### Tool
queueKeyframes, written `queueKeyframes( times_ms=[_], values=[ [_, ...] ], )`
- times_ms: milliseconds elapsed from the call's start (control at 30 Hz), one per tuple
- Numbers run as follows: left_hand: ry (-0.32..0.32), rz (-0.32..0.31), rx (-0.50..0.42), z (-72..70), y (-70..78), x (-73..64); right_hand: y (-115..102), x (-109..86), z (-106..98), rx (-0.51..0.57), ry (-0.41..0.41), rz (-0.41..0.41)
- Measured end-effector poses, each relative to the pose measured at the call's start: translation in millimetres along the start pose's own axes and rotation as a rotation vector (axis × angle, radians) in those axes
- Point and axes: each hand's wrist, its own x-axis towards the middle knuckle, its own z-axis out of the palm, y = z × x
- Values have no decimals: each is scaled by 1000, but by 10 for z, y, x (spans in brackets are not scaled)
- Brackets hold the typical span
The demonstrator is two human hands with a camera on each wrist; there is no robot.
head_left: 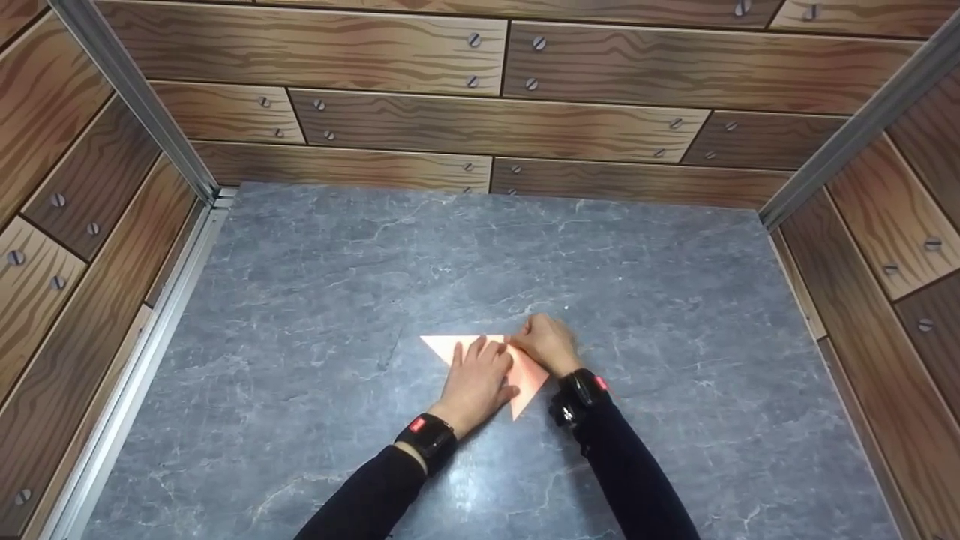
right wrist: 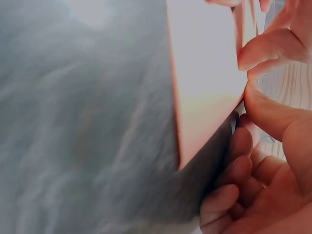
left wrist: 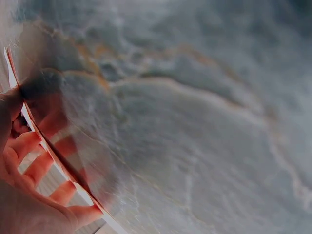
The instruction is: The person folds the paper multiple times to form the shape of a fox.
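A folded sheet of light orange paper (head_left: 529, 377) lies on the grey table, with pointed corners to the left, right and front. My left hand (head_left: 474, 384) presses on its middle with the fingers spread and fairly straight. At the paper's far edge, my right hand (head_left: 547, 343) pinches a fold between thumb and index finger. The right wrist view shows that thumb (right wrist: 268, 112) against the edge of the pale paper (right wrist: 204, 83), its other fingers curled below. Seen from the left wrist, the left fingertips (left wrist: 87, 213) meet the paper's thin edge.
The grey marbled tabletop (head_left: 337, 285) spreads around the paper. Wood-plank panels (head_left: 390, 120) stand behind it and at both sides, joined by metal posts (head_left: 142, 97) in the corners. A pale metal rail (head_left: 127, 390) runs along the left edge.
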Motion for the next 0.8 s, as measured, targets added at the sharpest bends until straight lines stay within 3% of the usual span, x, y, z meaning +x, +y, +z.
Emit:
queueKeyframes(
  times_ms=[267,467,800],
  values=[
    [7,2,-8,2,8,-3,-57,32,-17,35,-24,40],
    [43,14,-12,32,5,-20,90,3,-41,73,-41,-57],
    [42,6,4,6,3,-15,390,-184,-178,23,-111,-79]
  ],
)
